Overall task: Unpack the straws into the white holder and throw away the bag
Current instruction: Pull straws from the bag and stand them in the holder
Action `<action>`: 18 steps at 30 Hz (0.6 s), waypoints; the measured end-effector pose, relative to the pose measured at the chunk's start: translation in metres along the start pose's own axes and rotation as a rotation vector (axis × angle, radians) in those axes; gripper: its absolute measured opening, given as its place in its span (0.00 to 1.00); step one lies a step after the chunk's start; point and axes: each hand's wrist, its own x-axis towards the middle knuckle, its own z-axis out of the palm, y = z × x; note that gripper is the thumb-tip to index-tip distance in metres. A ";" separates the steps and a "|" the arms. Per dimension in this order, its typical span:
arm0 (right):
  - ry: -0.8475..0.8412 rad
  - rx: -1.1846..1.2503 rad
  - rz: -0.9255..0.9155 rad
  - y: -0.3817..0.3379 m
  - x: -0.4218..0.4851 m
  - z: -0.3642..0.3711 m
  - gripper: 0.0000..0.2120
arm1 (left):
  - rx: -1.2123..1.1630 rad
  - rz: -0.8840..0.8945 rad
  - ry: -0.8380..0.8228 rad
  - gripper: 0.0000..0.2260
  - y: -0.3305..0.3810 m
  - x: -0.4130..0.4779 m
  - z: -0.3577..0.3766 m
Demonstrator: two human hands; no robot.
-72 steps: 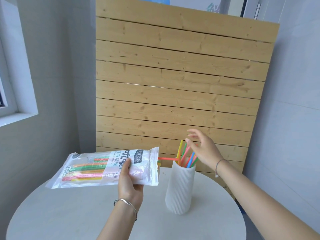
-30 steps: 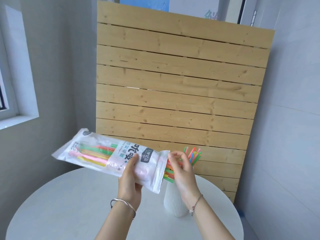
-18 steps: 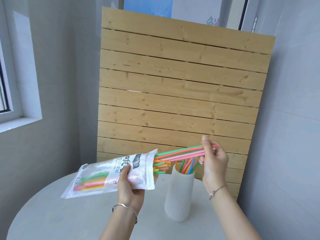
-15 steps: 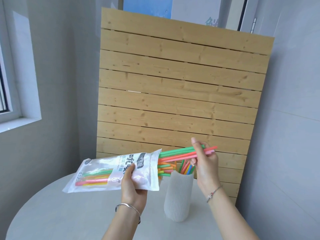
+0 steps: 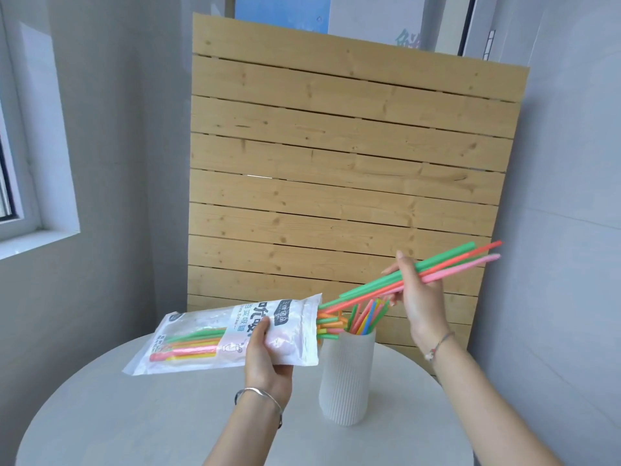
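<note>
Head view: our left hand (image 5: 265, 351) grips the straw bag (image 5: 232, 334) level; right hand (image 5: 416, 294) fingers pinch, apparently, four straws (image 5: 450, 264) clear above the white holder (image 5: 346, 371).

One camera only, sitting on my head, looking forward and slightly down across the round table (image 5: 141, 412) toward the wooden slat panel (image 5: 336, 183) leaning in the corner. It's close in: my forearms come up from the bottom edge, left hand (image 5: 265, 358) centre, right hand (image 5: 420, 297) right. Window (image 5: 20, 156) at far left. No second view shares this.
</note>
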 end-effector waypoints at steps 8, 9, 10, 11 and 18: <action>-0.004 -0.210 -0.154 -0.015 0.033 -0.028 0.19 | 0.030 0.045 0.075 0.04 0.008 0.006 -0.006; -0.018 -0.256 -0.173 -0.014 0.035 -0.027 0.19 | 0.031 0.047 0.076 0.03 0.008 0.006 -0.005; -0.034 -0.294 -0.189 -0.013 0.036 -0.025 0.18 | 0.031 0.046 0.074 0.03 0.007 0.005 -0.005; -0.055 -0.329 -0.195 -0.010 0.037 -0.022 0.18 | 0.031 0.042 0.069 0.03 0.007 0.005 -0.005; -0.375 -0.688 0.011 0.031 0.035 -0.003 0.12 | 0.036 0.042 0.062 0.03 0.004 0.004 -0.005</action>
